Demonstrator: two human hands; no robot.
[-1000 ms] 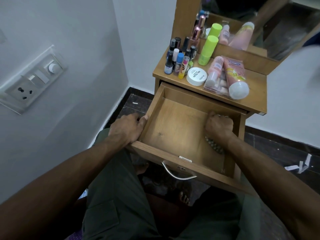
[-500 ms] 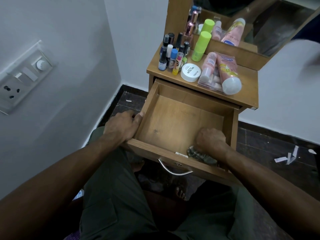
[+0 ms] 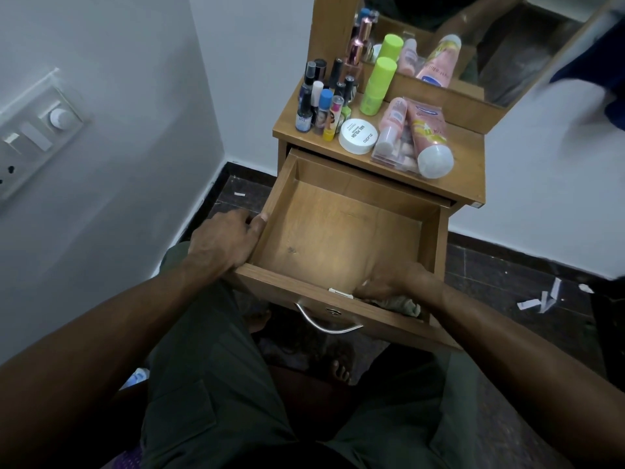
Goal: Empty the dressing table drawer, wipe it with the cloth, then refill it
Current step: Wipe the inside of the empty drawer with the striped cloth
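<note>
A person seated before a dressing table (image 3: 470,170) wipes its pulled-out drawer (image 3: 341,228), now bare of contents. The right hand (image 3: 392,282) is closed over a crumpled cloth (image 3: 404,304), pressing it into the drawer's front right corner, against the inside of the front panel. The left hand (image 3: 225,240) wraps the drawer's left wall near its front corner, fingers curled over the rim, apparently to steady it against the rubbing. Small bottles (image 3: 319,103), a white jar (image 3: 357,136) and pink tubes (image 3: 427,137) crowd the tabletop, seemingly set aside for refilling.

Head view, steeply downward, close over open drawer (image 3: 341,231)
</note>
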